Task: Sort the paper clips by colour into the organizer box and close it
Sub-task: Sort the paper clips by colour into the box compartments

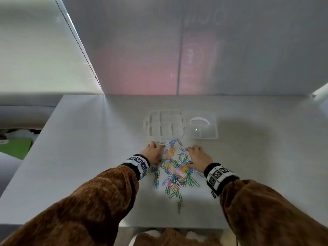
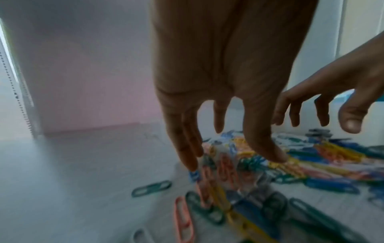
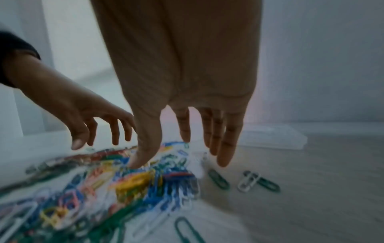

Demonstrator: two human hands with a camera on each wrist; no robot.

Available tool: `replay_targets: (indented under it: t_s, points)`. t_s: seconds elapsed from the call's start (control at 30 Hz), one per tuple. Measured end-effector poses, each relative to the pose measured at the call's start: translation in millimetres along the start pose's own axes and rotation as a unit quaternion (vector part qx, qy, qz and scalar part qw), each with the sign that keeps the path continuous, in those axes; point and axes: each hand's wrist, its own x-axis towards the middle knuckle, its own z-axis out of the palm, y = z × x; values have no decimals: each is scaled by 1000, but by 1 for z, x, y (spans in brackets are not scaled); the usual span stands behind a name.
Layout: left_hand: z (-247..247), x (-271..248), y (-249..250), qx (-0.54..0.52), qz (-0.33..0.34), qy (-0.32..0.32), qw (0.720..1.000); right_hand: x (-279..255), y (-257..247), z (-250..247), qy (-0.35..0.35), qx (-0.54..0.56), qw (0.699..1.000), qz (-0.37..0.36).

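Multicoloured paper clips, heaped loose on white tabletop just near of the lidless clear organizer box; left hand and right hand flank heap, fingers spread, holding nothing.

Fuzzy brown sleeves, black wristbands bearing black-and-white square markers.

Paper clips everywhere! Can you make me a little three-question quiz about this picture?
1. True or false: the organizer box already holds sorted paper clips.
2. Where does the clear lid lie? A) on the box B) beside the box, to its right C) under the pile
3. Fill in: the left hand and right hand are both ____, fingers spread over the pile.

Key: 1 false, its compartments look empty; 2 B; 3 open.
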Motion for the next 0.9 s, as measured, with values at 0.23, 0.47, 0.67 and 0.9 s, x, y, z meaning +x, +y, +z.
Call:
replay_targets:
  t_s: [0.23,0.47,0.67,0.9]
  points:
    - [23,-3,12,-5,-31,15,999,17,-25,23,50,-55,997,29]
    - [23,-2,26,-115,-23,49,992,18,-48,25,104,74,992,-9]
    - [3,-9,4,-317,-75,85,942,10,-38,-7,81,408,908,55]
    - [-20,-17,12,-739,-88,-76,664,-11,-73,-62,66,537,840,-36]
